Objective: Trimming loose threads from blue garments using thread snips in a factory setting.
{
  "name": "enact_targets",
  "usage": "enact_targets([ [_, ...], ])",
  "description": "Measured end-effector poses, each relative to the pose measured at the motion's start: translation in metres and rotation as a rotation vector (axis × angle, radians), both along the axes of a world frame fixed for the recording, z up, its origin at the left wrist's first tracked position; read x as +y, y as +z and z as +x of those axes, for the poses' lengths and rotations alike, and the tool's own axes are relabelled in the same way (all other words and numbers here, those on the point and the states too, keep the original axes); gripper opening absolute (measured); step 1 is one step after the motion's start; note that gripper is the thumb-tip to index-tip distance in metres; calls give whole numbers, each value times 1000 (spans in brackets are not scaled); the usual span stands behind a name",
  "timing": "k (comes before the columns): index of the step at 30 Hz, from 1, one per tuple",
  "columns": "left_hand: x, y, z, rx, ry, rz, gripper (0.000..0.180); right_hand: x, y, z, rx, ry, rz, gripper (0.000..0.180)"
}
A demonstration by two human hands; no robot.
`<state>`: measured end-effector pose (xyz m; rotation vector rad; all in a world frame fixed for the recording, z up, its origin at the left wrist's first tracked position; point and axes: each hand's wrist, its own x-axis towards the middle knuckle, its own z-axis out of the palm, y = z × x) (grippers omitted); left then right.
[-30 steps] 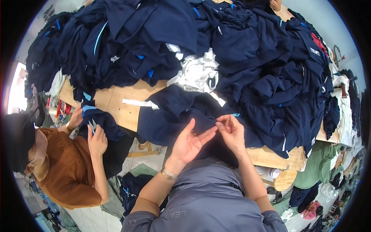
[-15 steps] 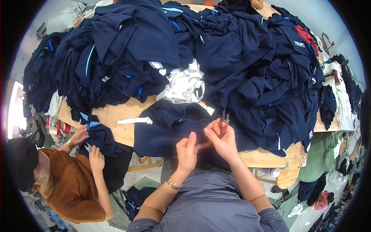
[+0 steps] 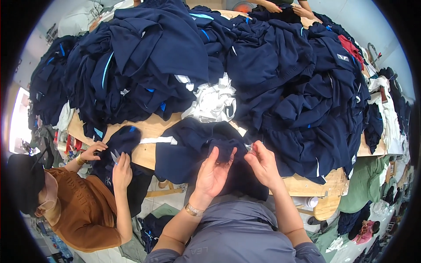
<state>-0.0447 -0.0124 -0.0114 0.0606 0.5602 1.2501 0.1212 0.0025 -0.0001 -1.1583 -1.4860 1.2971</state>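
A navy garment (image 3: 184,151) lies on the table's near edge and hangs down in front of me. My left hand (image 3: 212,175) holds a gathered part of it between thumb and fingers, palm turned up. Just to the right, my right hand (image 3: 264,165) is closed around small metal thread snips (image 3: 249,147), largely covered by the fingers. Their tip points up and left, near the held cloth. A white strip (image 3: 158,140) lies over the garment's left edge.
Big heaps of navy garments (image 3: 149,57) cover the wooden table (image 3: 302,186). White strips (image 3: 212,103) are piled in the middle. At left, a person in brown (image 3: 87,201) holds scissors (image 3: 115,157) and navy cloth. Another person's hands (image 3: 302,9) work at the far side.
My hands have moved apart, and part of the navy garment is now raised in my left hand. The right hand has shifted slightly right. The co-worker's garment and scissors have moved.
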Motion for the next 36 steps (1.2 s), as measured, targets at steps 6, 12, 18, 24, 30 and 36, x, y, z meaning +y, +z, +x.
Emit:
enact_targets([
  [6, -4, 6, -3, 80, -22, 32, 31, 4, -9, -5, -668, -216, 610, 39],
  [12, -6, 6, -2, 87, -24, 57, 30, 7, -10, -6, -755, -186, 735, 39],
  [18, -8, 7, 1, 146, -17, 103, 30, 5, -8, -6, -772, -179, 768, 39],
  [24, -9, 7, 2, 207, 5, 129, 28, 3, -7, -3, -800, -160, 757, 33],
  [30, -10, 6, 2, 221, 11, 143, 26, 2, -12, -3, -776, -179, 760, 33],
  [36, -10, 7, 4, 230, 11, 134, 25, 3, -9, -4, -784, -165, 764, 33],
])
